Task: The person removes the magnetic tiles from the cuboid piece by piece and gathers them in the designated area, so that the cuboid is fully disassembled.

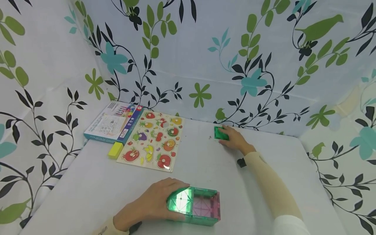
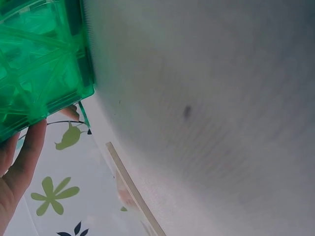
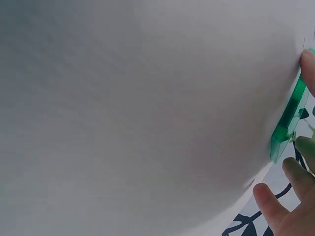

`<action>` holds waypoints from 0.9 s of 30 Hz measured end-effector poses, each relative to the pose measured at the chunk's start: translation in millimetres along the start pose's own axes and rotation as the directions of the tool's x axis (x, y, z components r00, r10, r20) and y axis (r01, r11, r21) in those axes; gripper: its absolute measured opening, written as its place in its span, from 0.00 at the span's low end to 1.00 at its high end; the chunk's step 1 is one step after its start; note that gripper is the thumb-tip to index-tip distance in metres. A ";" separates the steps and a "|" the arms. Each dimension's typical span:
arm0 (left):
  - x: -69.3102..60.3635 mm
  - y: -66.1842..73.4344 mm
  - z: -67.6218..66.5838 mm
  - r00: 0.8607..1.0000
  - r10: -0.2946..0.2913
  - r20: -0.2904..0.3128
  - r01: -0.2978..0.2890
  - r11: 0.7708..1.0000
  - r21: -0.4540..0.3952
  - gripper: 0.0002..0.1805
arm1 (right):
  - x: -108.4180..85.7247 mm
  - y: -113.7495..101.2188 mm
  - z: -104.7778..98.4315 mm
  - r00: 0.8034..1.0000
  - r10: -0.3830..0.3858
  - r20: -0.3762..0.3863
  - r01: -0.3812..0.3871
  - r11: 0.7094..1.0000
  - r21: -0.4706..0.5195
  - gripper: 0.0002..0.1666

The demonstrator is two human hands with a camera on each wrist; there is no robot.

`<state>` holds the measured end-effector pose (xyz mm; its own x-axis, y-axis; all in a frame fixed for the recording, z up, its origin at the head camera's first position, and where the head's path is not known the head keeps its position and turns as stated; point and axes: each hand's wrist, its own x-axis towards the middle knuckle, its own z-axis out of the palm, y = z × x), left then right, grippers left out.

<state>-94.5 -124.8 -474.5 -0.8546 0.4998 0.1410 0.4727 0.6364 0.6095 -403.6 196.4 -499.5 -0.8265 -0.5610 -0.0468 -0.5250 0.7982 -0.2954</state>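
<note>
Near the table's front, a box of see-through magnetic tiles has green sides and a pink right end. Its left part is covered by a green tile; the right part is uncovered on top. My left hand grips the left end, thumb on the near side and fingers on the far side; the left wrist view shows the green wall close up. At the back, my right hand holds a small green magnetic tile piece by its edges, low at the table surface. The right wrist view shows its green edge beside the fingers.
A wooden fruit puzzle board lies at the left, against a flat blue-and-white box. A yellow block sits at their near corner. Patterned cloth hangs behind the white table and at both sides.
</note>
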 end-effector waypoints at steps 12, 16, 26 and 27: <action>-0.9 2.5 0.0 0.999 -0.032 0.020 0.033 0.999 -0.007 0.43 | -72.7 -45.7 -2.7 0.980 -0.140 -0.144 0.160 0.978 0.135 0.42; 1.0 2.5 -1.5 0.998 -0.054 0.030 0.054 0.999 -0.005 0.43 | -102.1 -68.1 -3.1 0.973 -0.183 -0.140 0.207 0.962 0.180 0.44; 3.1 1.3 -1.1 0.997 -0.068 0.039 0.068 0.998 0.006 0.44 | -174.4 -106.6 -1.7 0.941 -0.297 -0.163 0.335 0.891 0.307 0.44; 3.0 1.3 -1.0 0.997 -0.068 0.039 0.068 0.998 0.004 0.44 | -180.6 -109.3 -1.2 0.937 -0.308 -0.163 0.345 0.883 0.319 0.44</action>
<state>-96.7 -123.0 -472.5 -0.8759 0.4776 0.0688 0.4143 0.6713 0.6146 -197.2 210.7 -457.6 -0.6463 -0.7356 0.2030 -0.6842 0.4408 -0.5810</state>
